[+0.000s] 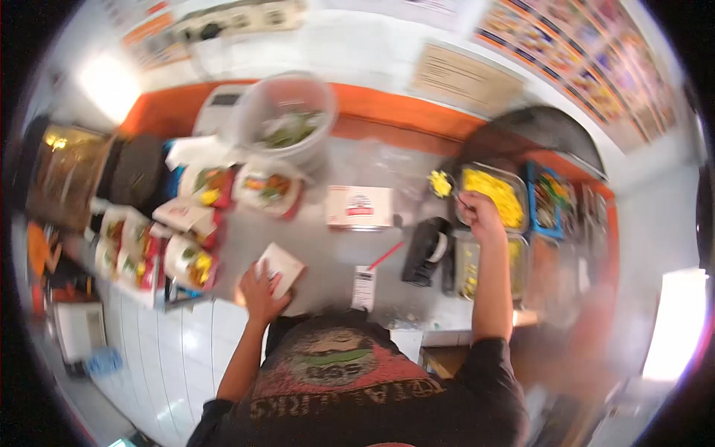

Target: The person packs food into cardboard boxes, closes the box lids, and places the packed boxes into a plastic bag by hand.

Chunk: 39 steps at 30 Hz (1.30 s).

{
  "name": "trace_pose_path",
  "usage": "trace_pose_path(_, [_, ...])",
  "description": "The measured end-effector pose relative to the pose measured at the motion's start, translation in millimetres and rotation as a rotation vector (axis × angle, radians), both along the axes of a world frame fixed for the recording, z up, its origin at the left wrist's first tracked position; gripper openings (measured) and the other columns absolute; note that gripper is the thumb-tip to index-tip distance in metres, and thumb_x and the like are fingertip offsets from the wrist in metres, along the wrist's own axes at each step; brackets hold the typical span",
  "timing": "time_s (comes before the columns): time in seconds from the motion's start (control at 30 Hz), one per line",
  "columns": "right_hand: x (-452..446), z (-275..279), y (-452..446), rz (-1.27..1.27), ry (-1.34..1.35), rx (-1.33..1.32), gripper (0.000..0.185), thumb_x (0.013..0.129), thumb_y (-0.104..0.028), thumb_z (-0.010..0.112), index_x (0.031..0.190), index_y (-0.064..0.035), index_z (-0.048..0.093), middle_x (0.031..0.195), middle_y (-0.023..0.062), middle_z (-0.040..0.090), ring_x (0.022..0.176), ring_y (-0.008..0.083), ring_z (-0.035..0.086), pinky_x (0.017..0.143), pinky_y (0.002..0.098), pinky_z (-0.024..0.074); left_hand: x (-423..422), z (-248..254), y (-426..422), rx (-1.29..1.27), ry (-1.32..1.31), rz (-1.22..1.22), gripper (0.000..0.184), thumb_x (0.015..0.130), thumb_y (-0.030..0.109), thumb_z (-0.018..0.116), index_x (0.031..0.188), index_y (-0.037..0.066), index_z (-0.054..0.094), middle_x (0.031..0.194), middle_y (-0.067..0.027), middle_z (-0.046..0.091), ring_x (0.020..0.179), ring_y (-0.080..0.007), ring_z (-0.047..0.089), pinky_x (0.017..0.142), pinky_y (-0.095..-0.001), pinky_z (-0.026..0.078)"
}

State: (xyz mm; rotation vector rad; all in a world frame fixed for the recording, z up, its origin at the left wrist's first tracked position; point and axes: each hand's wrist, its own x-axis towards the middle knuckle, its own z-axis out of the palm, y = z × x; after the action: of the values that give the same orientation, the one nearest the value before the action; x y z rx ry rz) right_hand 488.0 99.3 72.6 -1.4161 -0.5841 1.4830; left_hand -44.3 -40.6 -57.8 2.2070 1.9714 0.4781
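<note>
Grey metal worktop runs across the middle of the frame below a white wall with an orange band, seen through a round, dark-edged view. Left of centre, a white paper box with red print lies with its sides slanted; the left hand comes from below, its fingers spread on the box's left part, so most of the box lies up and right of them. Right of centre, the right hand is at the left side of a metal tray of yellow shredded food, its fingers curled closed on what looks like a thin dark handle. Just up and left of these fingers is a small dark round scoop with yellow pieces; whether it joins that handle, I cannot tell.

Counted: two metal trays, the second tray below the first; one closed white box with a red logo, long axis left to right, between the hands; one paper slip, one red stick, one translucent bucket; at least six open food boxes at the left, some too blurred to separate.
</note>
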Motion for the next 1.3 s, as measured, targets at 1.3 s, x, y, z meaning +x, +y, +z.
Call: trace_pose_path(1.3, [-225.6,-76.2,21.5,0.023,0.267,0.062,0.004,0.093,-0.012,0.060,0.096,-0.0121,0.061,0.081,-0.0012,0.059,0.059,0.0060,0.045,0.047,0.0205,0.0315,-10.6,18.3,1.9,-0.050,-0.068,0.043,0.098,0.058,0.039,0.079,0.144,0.012,0.043,0.142,-0.0167,0.040,0.124,-0.0385,0.040,0.105,-0.0510,0.030])
